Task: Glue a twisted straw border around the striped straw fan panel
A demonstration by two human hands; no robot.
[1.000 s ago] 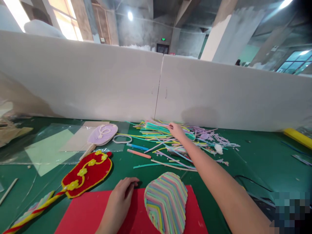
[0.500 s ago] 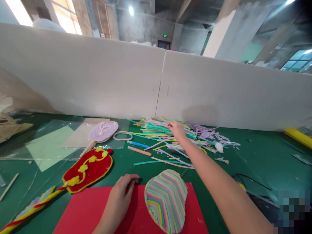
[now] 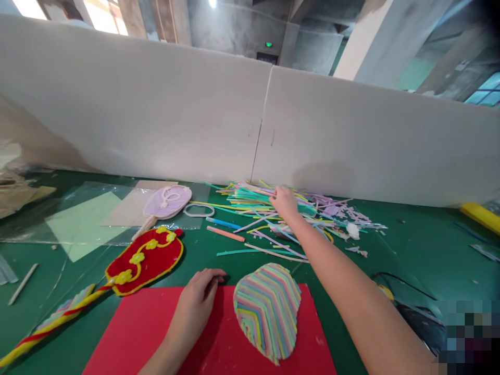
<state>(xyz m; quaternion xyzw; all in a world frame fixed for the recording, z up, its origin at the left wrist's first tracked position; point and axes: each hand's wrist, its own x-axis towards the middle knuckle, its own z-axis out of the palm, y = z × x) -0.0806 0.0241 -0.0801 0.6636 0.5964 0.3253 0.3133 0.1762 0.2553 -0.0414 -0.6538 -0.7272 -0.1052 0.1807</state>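
My right hand (image 3: 285, 202) reaches into a heap of pastel pipe cleaners (image 3: 250, 195) by the partition, its fingers pinched on pipe cleaner strands; which strand is between the fingertips is partly hidden. My left hand (image 3: 201, 294) rests on a red sheet (image 3: 148, 323) near its far edge, fingers loosely bent, thumb apart from them, nothing held. Beside it on the sheet lies a rounded panel (image 3: 269, 312) covered in striped pipe cleaners of pink, yellow, green and blue. Neither hand touches that panel.
Left of the sheet lies a red fan (image 3: 156, 265) with yellow flowers and a twisted handle. Behind it are a lilac fan (image 3: 167, 203), an oval ring (image 3: 199, 210) and pale green paper (image 3: 84, 224). Purple scraps (image 3: 344, 208) lie at right. A white partition (image 3: 136, 109) bounds the table.
The camera view has tilted slightly downward. My right hand has shifted slightly among the pipe cleaners, still pinching. My left hand stays on the red sheet.
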